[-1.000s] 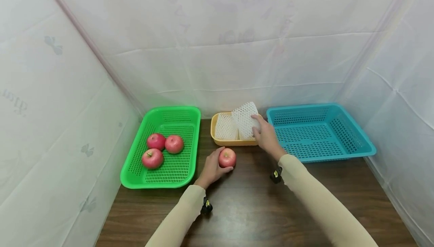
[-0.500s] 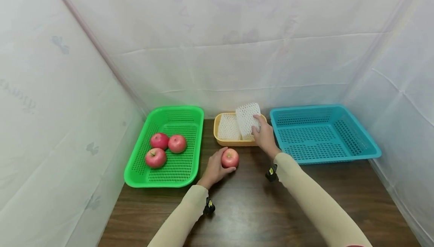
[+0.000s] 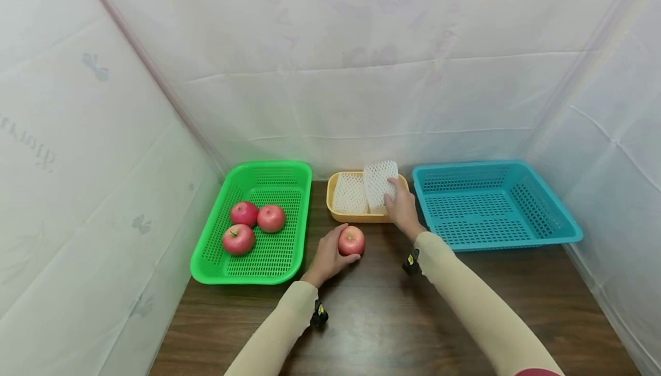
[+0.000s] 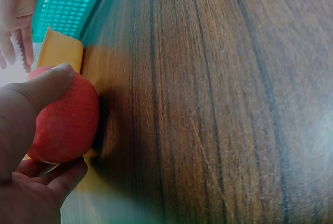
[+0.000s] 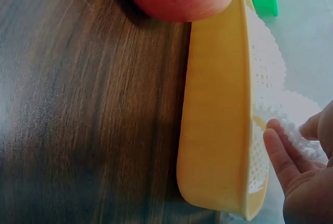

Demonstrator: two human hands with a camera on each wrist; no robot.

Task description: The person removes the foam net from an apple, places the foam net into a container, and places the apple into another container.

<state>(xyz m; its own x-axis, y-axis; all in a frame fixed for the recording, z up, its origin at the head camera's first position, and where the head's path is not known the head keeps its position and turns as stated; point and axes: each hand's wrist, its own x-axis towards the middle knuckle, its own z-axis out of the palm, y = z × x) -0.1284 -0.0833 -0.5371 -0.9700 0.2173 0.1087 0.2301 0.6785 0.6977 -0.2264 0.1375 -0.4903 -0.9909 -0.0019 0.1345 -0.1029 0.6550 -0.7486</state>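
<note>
My left hand (image 3: 329, 255) grips a red apple (image 3: 352, 241) on the brown table, thumb on the near side and fingers round the far side. The left wrist view shows the thumb and fingertips on the apple's skin (image 4: 67, 120). Over the small yellow tray (image 3: 341, 217), my right hand (image 3: 404, 206) pinches a white foam net sleeve (image 3: 379, 183) by its right edge. In the right wrist view, thumb and fingers close round the sleeve's edge (image 5: 304, 143) beside the tray's rim. More white foam netting (image 3: 349, 193) lies in the tray's left part.
To the left stands a green basket (image 3: 299, 249) with three red apples (image 3: 239, 239) in it. A blue basket (image 3: 555, 229) is at the right, close beside the yellow tray. White sheeting (image 3: 330, 100) hangs behind and along both sides.
The foam sleeve in my right hand has come down slightly and stands more upright over the tray. The view has shifted a little; the left hand keeps its grip on the apple.
</note>
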